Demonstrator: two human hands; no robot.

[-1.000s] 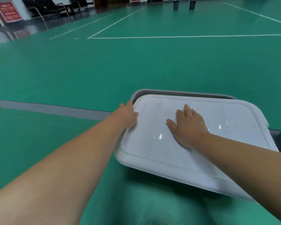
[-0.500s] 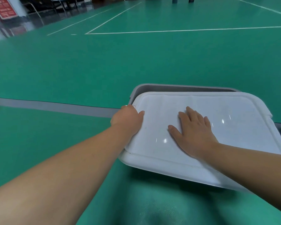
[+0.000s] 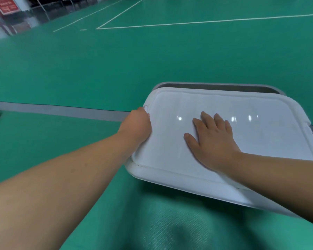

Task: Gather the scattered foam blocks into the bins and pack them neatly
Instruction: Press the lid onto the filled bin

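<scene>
White lid lies on top of a grey bin on the green floor, just past centre-right of view. The lid sits shifted toward the person and tilted, w/ its near edge overhanging, so only the bin's far rim and a strip of inner wall show. The inside of the bin is hidden by the lid.

L hand is at the lid's left edge near the far-left corner. It grips the rim, thumb side up on top, fingers going out of sight under the edge. R hand lies flat, palm down, on the lid's top approx. in the middle. Its fingers are straight, slightly spread and pointing away, pressing and not gripping. Both forearms are bare and reach in from the near side.

A grey strip runs across the floor and meets the bin at the L hand. White court lines are far back, and a red sign is top-left, text blurred. Green textured fabric fills the bottom below the lid.
</scene>
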